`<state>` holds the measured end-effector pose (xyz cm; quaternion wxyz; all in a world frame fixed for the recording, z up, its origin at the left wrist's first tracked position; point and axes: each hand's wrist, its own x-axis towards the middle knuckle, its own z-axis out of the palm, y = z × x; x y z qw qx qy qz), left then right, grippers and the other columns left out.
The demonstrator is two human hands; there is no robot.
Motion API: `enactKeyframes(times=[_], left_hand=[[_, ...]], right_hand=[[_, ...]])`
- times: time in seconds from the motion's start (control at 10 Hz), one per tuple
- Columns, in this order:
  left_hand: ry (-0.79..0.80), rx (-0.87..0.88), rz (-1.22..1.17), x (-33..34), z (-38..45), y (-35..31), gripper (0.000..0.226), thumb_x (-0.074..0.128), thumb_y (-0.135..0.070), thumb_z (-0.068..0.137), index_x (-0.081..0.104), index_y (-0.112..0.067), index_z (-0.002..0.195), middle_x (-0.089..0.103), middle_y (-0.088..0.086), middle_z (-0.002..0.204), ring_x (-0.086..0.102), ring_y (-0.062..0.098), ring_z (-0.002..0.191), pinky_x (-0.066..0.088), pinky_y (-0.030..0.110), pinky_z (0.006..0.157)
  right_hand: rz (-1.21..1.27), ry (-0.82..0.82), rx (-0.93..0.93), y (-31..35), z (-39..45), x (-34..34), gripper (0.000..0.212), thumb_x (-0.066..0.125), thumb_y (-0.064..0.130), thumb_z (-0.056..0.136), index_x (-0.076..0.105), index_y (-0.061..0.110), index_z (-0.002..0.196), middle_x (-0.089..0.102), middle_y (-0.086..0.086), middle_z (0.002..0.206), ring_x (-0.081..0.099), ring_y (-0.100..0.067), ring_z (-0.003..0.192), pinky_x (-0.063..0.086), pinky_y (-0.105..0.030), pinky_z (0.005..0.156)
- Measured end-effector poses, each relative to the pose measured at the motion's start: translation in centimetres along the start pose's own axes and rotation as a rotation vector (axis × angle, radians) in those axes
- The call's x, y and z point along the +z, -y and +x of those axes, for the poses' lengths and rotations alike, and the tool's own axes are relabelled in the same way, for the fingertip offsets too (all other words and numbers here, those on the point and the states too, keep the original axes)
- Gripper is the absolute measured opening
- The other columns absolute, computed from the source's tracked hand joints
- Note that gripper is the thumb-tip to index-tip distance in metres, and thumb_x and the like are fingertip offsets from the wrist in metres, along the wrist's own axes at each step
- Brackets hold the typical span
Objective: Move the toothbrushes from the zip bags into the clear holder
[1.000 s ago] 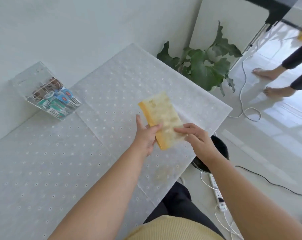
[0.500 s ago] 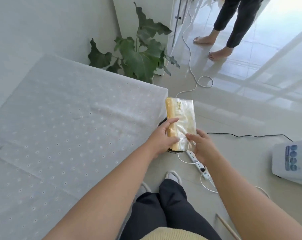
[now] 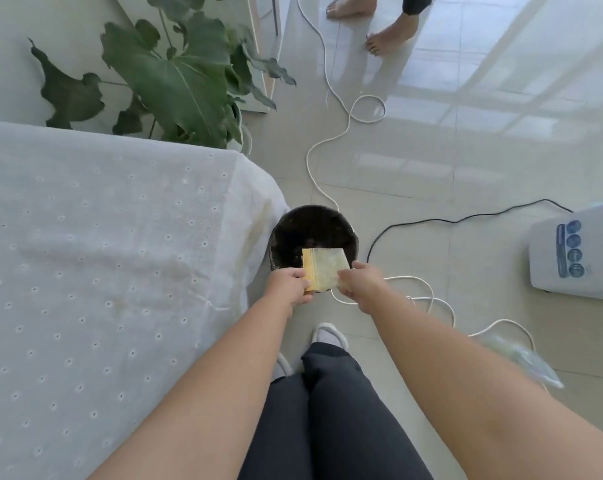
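- Over the black bin (image 3: 312,233), past the bench (image 3: 102,254) corner, both arms reach forward and down, with the two hands close together at one zip bag (image 3: 324,270).
- Left hand (image 3: 288,285): its grip is closed on the bag's yellow zip edge, fingers curled round it.
- Right hand (image 3: 360,284): its grip pinches the bag's clear side; the fingertips blur, so how they lie is unclear.
- The bag hangs flat between the hands above the bin's mouth; whether it holds anything I cannot tell.
- Around: a plant (image 3: 175,71) stands behind the bench, a white cable (image 3: 327,140) loops over the floor past the bin, a black cable (image 3: 466,220) runs to the right, and a white appliance (image 3: 577,251) sits at the right edge.
- Another person's bare feet (image 3: 390,32) stand at the top.
- Crumpled clear plastic (image 3: 521,358) lies on the floor by the right forearm.
- Half a second ago the bag was held higher at the bench's edge; now it is lower, right over the bin, and the view has tipped further to the floor.
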<state>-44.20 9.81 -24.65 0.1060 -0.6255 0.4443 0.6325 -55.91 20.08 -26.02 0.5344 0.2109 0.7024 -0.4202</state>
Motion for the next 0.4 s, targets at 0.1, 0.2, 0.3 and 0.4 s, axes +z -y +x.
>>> enactKeyframes(times=[0.1, 0.2, 0.3, 0.4], left_hand=[[-0.007, -0.015, -0.032, 0.1, 0.9, -0.5, 0.053, 0.064, -0.013, 0.091, 0.044, -0.015, 0.141, 0.059, 0.009, 0.112, 0.066, 0.018, 0.087, 0.058, 0.028, 0.062], [-0.057, 0.024, 0.057, -0.6, 0.6, -0.3, 0.063, 0.066, -0.026, 0.089, 0.036, -0.022, 0.145, 0.054, 0.008, 0.131, 0.061, 0.021, 0.103, 0.056, 0.035, 0.081], [-0.069, 0.039, 0.122, -1.9, -0.9, 0.0, 0.051, 0.064, -0.027, 0.089, 0.047, -0.020, 0.137, 0.054, 0.007, 0.134, 0.056, 0.026, 0.116, 0.047, 0.044, 0.100], [-0.024, 0.078, 0.139, -3.0, -3.4, 0.0, 0.035, 0.062, -0.025, 0.090, 0.057, -0.020, 0.124, 0.061, 0.003, 0.120, 0.060, 0.020, 0.105, 0.050, 0.037, 0.094]], right_hand=[[-0.005, -0.029, -0.008, 0.6, 1.2, 0.5, 0.067, 0.062, 0.011, 0.090, 0.030, 0.022, 0.147, 0.058, -0.008, 0.094, 0.065, -0.019, 0.080, 0.059, -0.037, 0.083], [-0.120, -0.021, -0.001, 1.0, 0.9, 0.9, 0.059, 0.058, 0.019, 0.093, 0.031, 0.028, 0.145, 0.059, -0.011, 0.110, 0.064, -0.018, 0.077, 0.058, -0.030, 0.066], [-0.129, 0.034, 0.013, 1.7, -0.7, 1.0, 0.023, 0.054, 0.019, 0.094, 0.051, 0.024, 0.116, 0.057, -0.008, 0.086, 0.051, -0.015, 0.055, 0.046, -0.023, 0.052], [-0.126, 0.087, -0.016, 2.2, -3.1, 1.7, 0.011, 0.049, 0.016, 0.094, 0.055, 0.017, 0.086, 0.051, -0.005, 0.069, 0.042, -0.014, 0.050, 0.036, -0.021, 0.050]])
